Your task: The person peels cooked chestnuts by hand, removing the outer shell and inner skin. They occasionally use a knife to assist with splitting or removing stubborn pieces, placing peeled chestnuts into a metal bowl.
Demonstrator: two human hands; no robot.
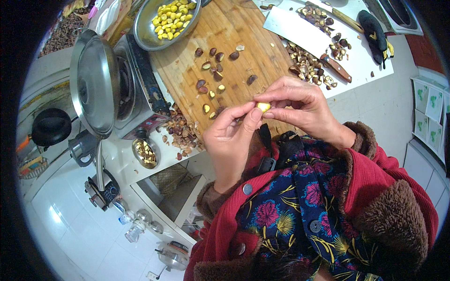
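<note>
Over the near edge of the wooden cutting board [236, 28], both my hands meet at a peeled yellow chestnut [263, 107]. My left hand [234, 133] pinches it from the left with thumb and forefinger. From the other side, the fingertips of my right hand [302, 105] close on it as well. Several chestnuts [206, 108] lie on the board beyond my left hand, some in brown shell and some showing yellow flesh. At the far left of the board, a metal bowl [140, 33] holds many peeled yellow chestnuts [171, 19].
To the right, a broad-bladed cleaver [300, 27] lies among chestnut shells [304, 61] on the white counter, beside a dark cloth-like thing [372, 35]. A metal pan [93, 84] sits on the stove at left. Nearer are more shells [180, 131] and a small dish [154, 161] of pieces.
</note>
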